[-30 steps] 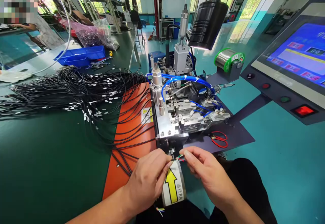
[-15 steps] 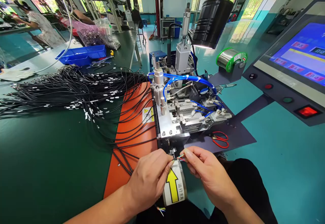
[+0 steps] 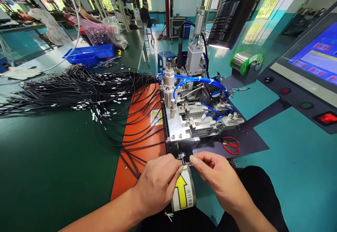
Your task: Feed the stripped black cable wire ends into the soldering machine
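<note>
Between my two hands, just in front of the machine, is the end of a thin black cable with small coloured wires [image 3: 187, 164] fanned from it. My left hand [image 3: 160, 183] is closed, pinching the cable close to its end. Thumb and forefinger of my right hand [image 3: 213, 176] pinch the coloured wires' tips. Below my left hand another stripped end with coloured wires [image 3: 169, 216] hangs down. Behind my hands sits a curved white plate with a yellow arrow [image 3: 182, 193]. The metal machine [image 3: 195, 119] with blue air tubes stands just beyond.
A large bundle of black cables [image 3: 79, 88] lies on the green table [image 3: 65, 154], some running over the orange plate [image 3: 144, 137]. Red-handled scissors [image 3: 231, 146] rest right of the machine. A solder spool [image 3: 243, 61], black lamp [image 3: 230, 21] and control screen [image 3: 316, 56] stand around it.
The view has shifted slightly, so the scene sits a little further right. My right fingers have drawn the coloured wires closer together; both hands keep their grip.
</note>
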Motion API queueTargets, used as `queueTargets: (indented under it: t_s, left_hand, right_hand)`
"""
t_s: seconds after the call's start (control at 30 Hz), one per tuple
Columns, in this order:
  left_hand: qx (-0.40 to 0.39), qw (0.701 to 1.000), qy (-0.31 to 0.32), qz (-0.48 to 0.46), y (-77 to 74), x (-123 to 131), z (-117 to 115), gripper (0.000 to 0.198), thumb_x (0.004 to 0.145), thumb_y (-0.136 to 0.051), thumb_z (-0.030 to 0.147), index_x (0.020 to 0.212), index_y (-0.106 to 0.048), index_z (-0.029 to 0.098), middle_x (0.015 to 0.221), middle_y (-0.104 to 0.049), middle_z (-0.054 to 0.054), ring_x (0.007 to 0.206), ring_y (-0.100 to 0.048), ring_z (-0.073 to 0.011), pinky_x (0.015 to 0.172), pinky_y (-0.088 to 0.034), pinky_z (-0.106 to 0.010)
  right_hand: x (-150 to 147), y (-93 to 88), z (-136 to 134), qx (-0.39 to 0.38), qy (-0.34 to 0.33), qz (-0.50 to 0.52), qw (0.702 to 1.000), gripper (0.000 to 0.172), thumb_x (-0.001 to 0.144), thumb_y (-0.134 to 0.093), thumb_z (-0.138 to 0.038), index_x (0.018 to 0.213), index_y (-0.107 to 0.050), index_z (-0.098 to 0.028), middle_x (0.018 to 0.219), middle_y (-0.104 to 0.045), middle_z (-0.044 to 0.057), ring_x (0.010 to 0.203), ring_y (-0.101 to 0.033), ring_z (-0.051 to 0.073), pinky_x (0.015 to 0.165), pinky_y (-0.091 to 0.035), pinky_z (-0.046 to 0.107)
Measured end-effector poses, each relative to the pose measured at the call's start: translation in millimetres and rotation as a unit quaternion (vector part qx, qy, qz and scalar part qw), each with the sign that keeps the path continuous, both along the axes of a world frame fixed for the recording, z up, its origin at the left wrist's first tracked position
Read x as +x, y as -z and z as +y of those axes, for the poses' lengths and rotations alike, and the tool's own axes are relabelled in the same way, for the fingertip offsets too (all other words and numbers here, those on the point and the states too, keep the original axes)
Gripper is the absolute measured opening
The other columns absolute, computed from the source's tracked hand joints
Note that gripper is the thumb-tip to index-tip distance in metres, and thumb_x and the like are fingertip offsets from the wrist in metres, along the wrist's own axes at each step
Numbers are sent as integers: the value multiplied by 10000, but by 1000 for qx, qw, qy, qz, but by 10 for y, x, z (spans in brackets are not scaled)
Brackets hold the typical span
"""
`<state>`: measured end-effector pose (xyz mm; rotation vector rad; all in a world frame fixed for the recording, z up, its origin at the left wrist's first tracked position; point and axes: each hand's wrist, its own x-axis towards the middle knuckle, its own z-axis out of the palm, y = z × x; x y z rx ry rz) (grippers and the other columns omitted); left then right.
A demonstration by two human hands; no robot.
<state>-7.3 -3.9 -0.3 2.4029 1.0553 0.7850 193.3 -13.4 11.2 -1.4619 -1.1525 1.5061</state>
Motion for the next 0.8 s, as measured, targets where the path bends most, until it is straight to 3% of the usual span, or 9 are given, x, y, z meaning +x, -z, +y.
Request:
queueTargets:
  t_s: [0.23,0.4,0.63,0.8]
  left_hand:
    - [-18,1000,3,21,-61,-6,31,242,1013,-421,183,920,-643,154,742,-519,-36,659,-492,-166,592,-390,-279]
    - [-70,998,8,-1,-129,-82,77,258,1012,-414,168,1153,-631,174,927,-554,-71,763,-542,-166,682,-490,-263]
    - [-40,999,-3,5,-51,-150,101,332,951,-444,78,1185,-642,205,953,-573,-68,794,-569,-170,670,-508,-244]
    - [-46,999,-20,-3,-15,-144,124,328,962,-435,92,1178,-656,201,1004,-589,-80,858,-594,-184,752,-540,-278]
  right_hand:
    - [-3,90,38,19,-6,-23,1000,358,898,-651,-507,769,-670,-174,696,-554,-14,626,-418,120,534,-284,244]
    - [-57,165,52,19,18,30,999,344,905,-649,-495,802,-664,-167,726,-558,-16,674,-436,125,610,-363,240]
    - [-153,300,108,12,50,46,998,370,894,-650,-528,835,-651,-163,726,-556,-9,658,-448,133,590,-384,244]
    - [-207,328,150,31,54,31,998,363,912,-628,-525,839,-639,-170,735,-557,-14,659,-450,130,594,-382,239]
